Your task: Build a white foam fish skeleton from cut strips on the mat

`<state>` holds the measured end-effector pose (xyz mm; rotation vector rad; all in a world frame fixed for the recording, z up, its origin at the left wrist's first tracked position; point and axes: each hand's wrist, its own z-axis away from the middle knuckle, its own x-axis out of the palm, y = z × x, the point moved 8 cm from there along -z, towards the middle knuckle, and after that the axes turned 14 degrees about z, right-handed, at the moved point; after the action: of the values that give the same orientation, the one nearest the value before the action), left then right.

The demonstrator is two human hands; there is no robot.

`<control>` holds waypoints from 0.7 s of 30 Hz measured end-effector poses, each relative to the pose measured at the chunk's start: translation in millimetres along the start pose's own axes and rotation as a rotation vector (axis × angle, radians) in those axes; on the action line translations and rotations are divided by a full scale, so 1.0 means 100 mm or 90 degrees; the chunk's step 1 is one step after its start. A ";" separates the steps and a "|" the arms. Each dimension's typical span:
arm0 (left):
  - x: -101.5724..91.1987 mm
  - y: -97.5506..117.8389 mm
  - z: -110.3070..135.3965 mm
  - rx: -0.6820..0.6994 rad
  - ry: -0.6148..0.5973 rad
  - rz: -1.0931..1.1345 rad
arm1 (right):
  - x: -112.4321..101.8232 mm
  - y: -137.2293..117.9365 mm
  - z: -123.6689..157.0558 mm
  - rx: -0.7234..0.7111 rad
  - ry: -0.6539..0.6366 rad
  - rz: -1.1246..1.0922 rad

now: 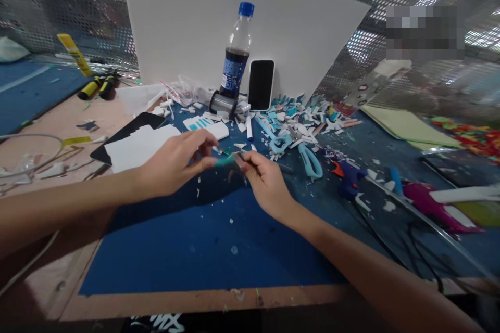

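Observation:
My left hand pinches one end of a small teal strip above the blue mat. My right hand is closed around a thin dark tool whose tip meets the strip. Both hands hover over the middle of the mat, with small white scraps scattered below them. Light blue scissors lie just right of my right hand. A stack of white sheets on a black board lies left of my left hand.
A cola bottle and a phone stand against a white board at the back. Foam scraps litter the far mat. A blue glue gun, a pink glue gun and cables lie right.

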<state>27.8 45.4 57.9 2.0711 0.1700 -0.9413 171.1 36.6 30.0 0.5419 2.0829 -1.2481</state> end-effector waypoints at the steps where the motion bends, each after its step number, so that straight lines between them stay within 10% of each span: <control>1: 0.01 0.08 0.00 0.083 -0.016 -0.052 | 0.05 -0.01 0.00 -0.014 -0.038 -0.009; 6: 0.32 0.29 0.11 0.312 -0.177 -0.263 | 0.21 -0.08 0.02 -0.039 -0.147 -0.040; 12: 0.27 0.34 0.12 0.415 -0.133 -0.360 | 0.23 -0.04 0.03 0.011 -0.164 -0.125; 16: -0.08 0.25 0.02 0.314 0.016 -0.328 | 0.27 0.00 0.08 0.073 -0.183 -0.298; 21: -0.31 0.16 0.04 0.139 0.132 -0.132 | 0.72 -0.19 0.33 0.255 -0.490 -0.606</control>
<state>10.0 38.9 87.8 2.3886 0.4149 -0.8978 118.8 -0.3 -20.1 -0.7933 1.3898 -1.9842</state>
